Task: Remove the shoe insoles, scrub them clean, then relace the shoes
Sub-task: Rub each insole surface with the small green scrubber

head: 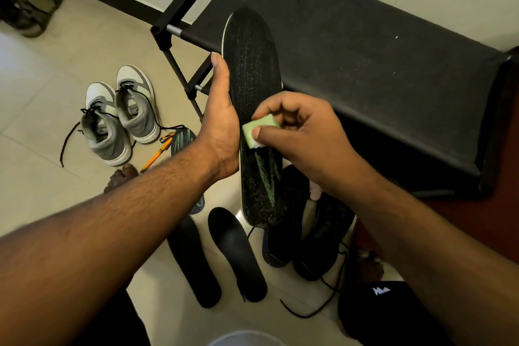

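Now left hand (222,121) grips dark green-flecked insole (252,70), right hand (295,126) pinches green sponge (259,128) w/ fingertips

Just beyond both hands the black fabric-topped shoe rack (365,45) with its black metal frame blocks the way ahead. Below the left hand (222,118) lie two flat black insoles (236,253); below the right hand (303,135), a pair of dark lace-up shoes (317,236) with trailing laces. Left of the left hand stand grey-and-white sneakers (120,115) and an orange pen (156,156). Bare beige floor tile (42,126) lies open farther left.
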`<state>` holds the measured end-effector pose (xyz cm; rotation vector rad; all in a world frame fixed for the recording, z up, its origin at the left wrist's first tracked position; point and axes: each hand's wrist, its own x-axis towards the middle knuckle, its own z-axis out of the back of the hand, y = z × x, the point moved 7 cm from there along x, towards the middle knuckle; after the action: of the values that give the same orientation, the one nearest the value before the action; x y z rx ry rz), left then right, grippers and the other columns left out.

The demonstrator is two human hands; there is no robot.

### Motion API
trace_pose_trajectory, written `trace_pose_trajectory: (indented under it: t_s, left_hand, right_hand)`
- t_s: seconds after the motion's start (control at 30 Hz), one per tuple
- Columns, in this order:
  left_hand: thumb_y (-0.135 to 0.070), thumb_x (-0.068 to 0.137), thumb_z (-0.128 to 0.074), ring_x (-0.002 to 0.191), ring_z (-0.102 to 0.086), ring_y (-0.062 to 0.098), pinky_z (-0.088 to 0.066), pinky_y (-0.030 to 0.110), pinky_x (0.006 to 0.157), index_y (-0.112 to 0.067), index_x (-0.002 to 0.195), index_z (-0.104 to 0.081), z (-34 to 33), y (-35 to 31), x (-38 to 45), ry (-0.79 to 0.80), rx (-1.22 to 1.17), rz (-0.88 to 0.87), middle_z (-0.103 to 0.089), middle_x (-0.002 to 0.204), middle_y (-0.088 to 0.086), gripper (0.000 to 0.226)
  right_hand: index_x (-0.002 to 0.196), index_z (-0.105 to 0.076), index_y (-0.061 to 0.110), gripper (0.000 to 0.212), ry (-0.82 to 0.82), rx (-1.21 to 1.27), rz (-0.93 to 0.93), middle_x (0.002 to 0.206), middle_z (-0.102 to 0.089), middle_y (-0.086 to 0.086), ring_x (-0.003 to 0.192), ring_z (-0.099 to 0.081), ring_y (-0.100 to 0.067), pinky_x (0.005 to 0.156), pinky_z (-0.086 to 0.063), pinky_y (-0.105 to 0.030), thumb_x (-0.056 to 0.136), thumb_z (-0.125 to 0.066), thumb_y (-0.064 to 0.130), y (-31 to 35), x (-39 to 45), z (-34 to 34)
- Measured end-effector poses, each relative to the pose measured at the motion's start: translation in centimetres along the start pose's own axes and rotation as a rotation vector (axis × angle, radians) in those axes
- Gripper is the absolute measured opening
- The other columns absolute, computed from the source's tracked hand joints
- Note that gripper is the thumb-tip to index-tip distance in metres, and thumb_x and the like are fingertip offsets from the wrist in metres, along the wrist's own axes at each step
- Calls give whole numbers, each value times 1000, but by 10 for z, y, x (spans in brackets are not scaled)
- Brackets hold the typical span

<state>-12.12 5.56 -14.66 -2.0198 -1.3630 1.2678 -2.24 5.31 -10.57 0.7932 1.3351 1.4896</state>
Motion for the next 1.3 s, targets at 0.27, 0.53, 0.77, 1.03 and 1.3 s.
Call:
trace_pose_trajectory:
  t_s: [0.27,0.53,0.77,1.03,1.3]
  left_hand:
    - [-77,92,-18,116,-55,38,-42,56,106,4,135,-51,-4,-3,1,83,-83,-18,-52,130,29,98]
    - [-77,92,-17,112,-54,37,-40,56,106,-3,125,-56,-8,-4,-1,128,-104,-8,-55,118,23,90]
    - [-79,90,-17,112,-51,36,-38,54,108,0,135,-51,-2,-6,4,126,-131,2,-51,122,23,97]
    - [-79,90,-16,99,-70,32,-58,45,84,-3,127,-59,11,-7,8,23,-119,54,-61,127,18,94]
    - [-79,90,-16,95,-70,31,-60,45,79,-5,115,-63,7,-10,8,40,-151,52,-65,110,16,91]
  right_hand:
    - [79,-68,20,14,-98,-218,-4,64,-59,8,54,-47,0,54,-39,-18,75,-72,7,-8,5,18]
    - [78,-67,22,13,-99,-253,-7,70,-65,6,58,-54,-11,57,-46,-29,71,-72,12,-17,9,23]
    - [89,-69,14,12,82,-486,312,82,-64,12,75,-58,2,68,-41,-9,79,-71,7,13,1,7]
    - [91,-73,16,14,357,-585,222,85,-67,14,79,-60,4,68,-41,-6,80,-72,7,8,-3,10]
    - [89,-74,14,13,180,-546,353,87,-66,8,78,-60,0,70,-41,-10,77,-74,8,12,0,13]
